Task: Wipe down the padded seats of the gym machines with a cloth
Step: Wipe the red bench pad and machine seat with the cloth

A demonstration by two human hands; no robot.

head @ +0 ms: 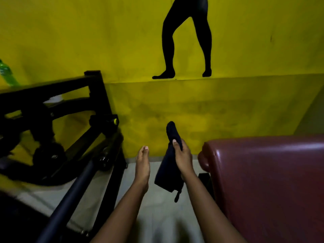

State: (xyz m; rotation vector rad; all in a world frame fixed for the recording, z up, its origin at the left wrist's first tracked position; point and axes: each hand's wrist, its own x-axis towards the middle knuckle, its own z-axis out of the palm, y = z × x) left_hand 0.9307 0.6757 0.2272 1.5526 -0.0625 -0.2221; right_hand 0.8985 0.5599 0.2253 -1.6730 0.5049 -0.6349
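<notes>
While my right hand (182,156) grips the dark cloth (165,174) in mid-air, thumb curled over it, my left hand (142,163) is empty w/ fingers straight. Cloth hangs just left of the maroon padded seat (263,181), not touching. Wiping here prob. still to do; can't tell abt the black machine (52,130) on my left.

Glossy maroon vinyl on the seat (263,181), soft dark cloth (168,172), matt black metal frame (98,95), painted yellow wall (87,41).
</notes>
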